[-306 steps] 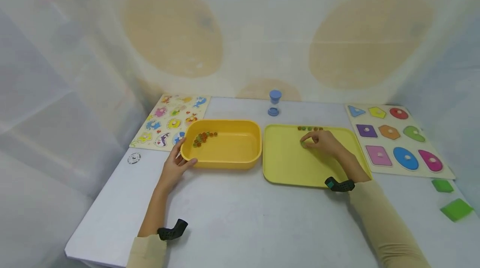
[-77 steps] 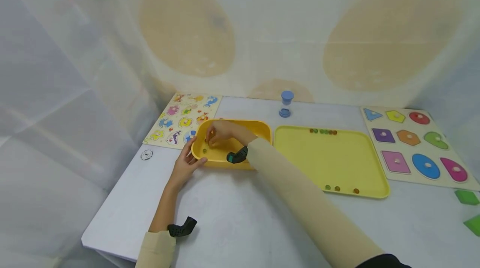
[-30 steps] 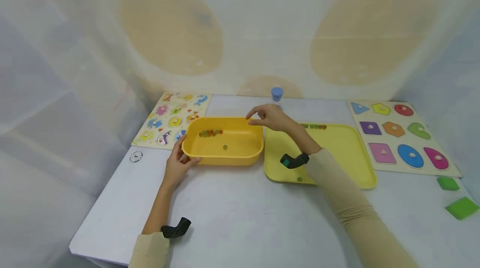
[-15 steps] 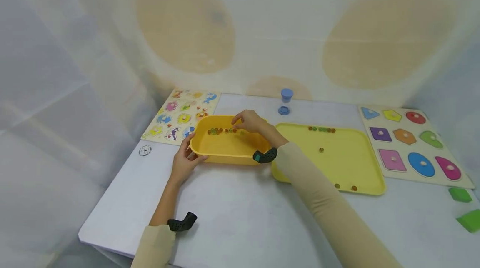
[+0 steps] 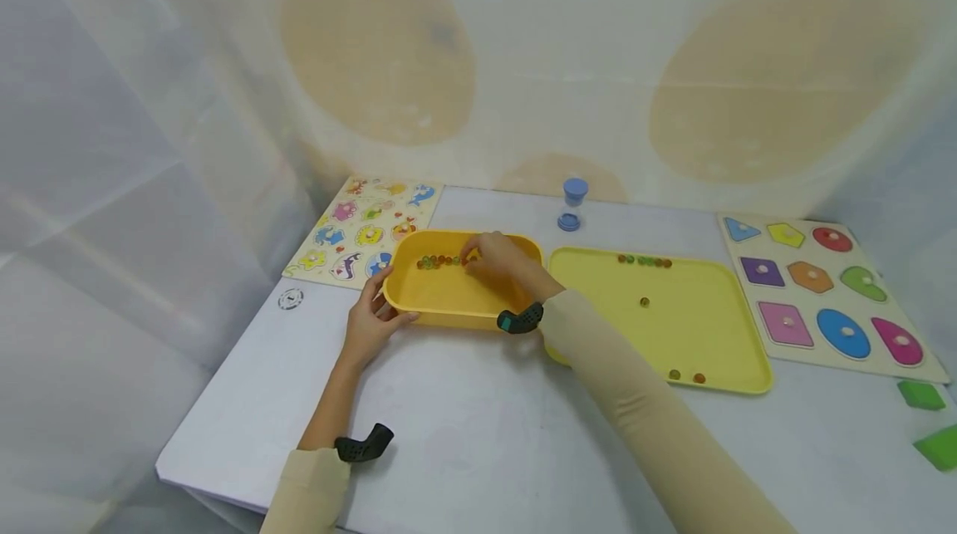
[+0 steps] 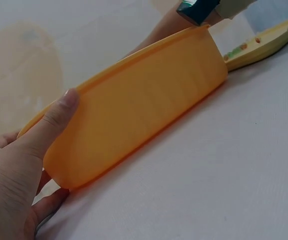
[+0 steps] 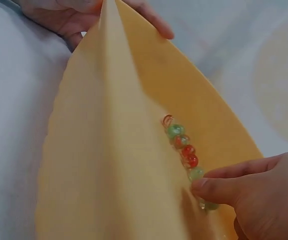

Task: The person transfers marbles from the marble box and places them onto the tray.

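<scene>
A yellow plastic basin (image 5: 449,320) holds a row of red and green glass marbles (image 5: 432,262) along its far side. My left hand (image 5: 368,328) grips the basin's left end, the thumb on the front wall in the left wrist view and the fingers round the end. My right hand (image 5: 499,257) reaches into the basin at the right part of the row. In the right wrist view its thumb and forefinger pinch at a green marble (image 7: 196,173), which they partly cover. On the flat yellow tray (image 5: 718,335) to the right lie more marbles (image 5: 646,261) in a line at the back.
Single marbles (image 5: 645,301) lie mid-tray and along its front edge. A blue sand timer (image 5: 573,203) stands behind. Peg puzzle boards lie left (image 5: 321,258) and right (image 5: 811,301). A round token (image 5: 291,298) and green blocks (image 5: 921,394) lie at the sides.
My right hand has moved left from above the basin's right end down into it, at the marble row. One tray marble at the front edge has rolled slightly left. My left hand keeps its grip.
</scene>
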Available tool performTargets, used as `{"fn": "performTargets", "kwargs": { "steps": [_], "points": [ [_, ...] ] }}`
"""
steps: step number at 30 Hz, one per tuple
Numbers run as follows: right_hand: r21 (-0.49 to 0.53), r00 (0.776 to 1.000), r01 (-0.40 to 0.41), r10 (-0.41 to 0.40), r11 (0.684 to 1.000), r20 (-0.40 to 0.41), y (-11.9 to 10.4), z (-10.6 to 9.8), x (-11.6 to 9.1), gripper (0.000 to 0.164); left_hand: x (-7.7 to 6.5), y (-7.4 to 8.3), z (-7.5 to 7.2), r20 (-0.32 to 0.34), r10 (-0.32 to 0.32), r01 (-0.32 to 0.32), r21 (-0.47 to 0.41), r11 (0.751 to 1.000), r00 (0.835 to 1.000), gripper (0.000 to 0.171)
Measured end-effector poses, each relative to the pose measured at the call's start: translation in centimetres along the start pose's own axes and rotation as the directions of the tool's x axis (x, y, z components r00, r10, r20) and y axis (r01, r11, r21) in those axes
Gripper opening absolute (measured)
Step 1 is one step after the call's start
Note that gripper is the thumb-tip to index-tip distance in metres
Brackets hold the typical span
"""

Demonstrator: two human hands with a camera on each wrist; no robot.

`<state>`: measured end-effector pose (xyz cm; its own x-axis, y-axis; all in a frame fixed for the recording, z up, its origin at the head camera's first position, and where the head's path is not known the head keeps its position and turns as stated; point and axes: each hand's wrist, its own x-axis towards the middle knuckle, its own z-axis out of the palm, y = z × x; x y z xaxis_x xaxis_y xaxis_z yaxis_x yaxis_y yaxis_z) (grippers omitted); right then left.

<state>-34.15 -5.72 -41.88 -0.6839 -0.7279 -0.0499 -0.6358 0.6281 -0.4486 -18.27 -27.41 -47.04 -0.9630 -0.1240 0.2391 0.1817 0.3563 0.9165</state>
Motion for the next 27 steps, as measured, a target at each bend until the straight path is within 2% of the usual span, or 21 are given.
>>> {"fn": "performTargets", "kwargs": {
  "steps": [5, 9, 12, 14, 17, 19, 21, 24, 27],
  "points": [
    [-0.04, 1.0, 0.028, -0.028, 0.999, -0.008, 0.3, 0.1, 0.0, 0.016, -0.2, 1.6, 0.4, 0.019, -0.006, 0.006, -0.014, 1.0, 1.0, 0.082],
    [0.017, 0.995, 0.06, -0.059, 0.998, -0.076, 0.4, -0.9, -1.0, 0.016, -0.4, 2.7, 0.7, 0.02, -0.005, 0.005, -0.009, 1.0, 1.0, 0.082],
    [0.09, 0.982, 0.114, -0.098, 0.989, -0.163, 0.2, -3.0, -3.1, 0.019, -0.5, 2.8, 0.8, 0.025, -0.006, 0.006, -0.006, 1.0, 1.0, 0.082],
    [0.118, 0.97, 0.131, -0.103, 0.984, -0.219, 0.3, -4.8, -5.3, 0.021, -0.5, 2.7, 0.8, 0.033, 0.001, -0.001, -0.007, 1.0, 0.999, 0.083],
    [0.096, 0.948, 0.145, -0.111, 0.985, -0.298, 1.9, -6.9, -9.1, 0.022, -0.5, 2.6, 0.7, 0.032, 0.008, -0.007, -0.017, 1.0, 0.999, 0.083],
    [0.081, 0.942, 0.118, -0.086, 0.99, -0.326, 3.7, -7.6, -11.9, 0.022, -0.4, 2.6, 0.5, 0.032, 0.01, -0.009, -0.026, 1.0, 0.999, 0.082],
    [0.08, 0.946, 0.054, -0.025, 0.995, -0.325, 5.8, -7.7, -14.6, 0.022, -0.5, 2.5, 0.4, 0.03, 0.006, -0.005, -0.041, 0.999, 1.0, 0.082],
    [0.078, 0.957, -0.084, 0.103, 0.993, -0.273, 9.1, -7.0, -18.1, 0.024, -0.7, 2.5, 0.1, 0.025, -0.003, 0.004, -0.063, 0.998, 1.0, 0.082],
    [0.068, 0.959, -0.18, 0.191, 0.981, -0.211, 11.6, -5.9, -20.4, 0.023, -0.7, 2.4, -0.2, 0.011, -0.008, 0.009, -0.065, 0.998, 1.0, 0.081]
  ]
}}
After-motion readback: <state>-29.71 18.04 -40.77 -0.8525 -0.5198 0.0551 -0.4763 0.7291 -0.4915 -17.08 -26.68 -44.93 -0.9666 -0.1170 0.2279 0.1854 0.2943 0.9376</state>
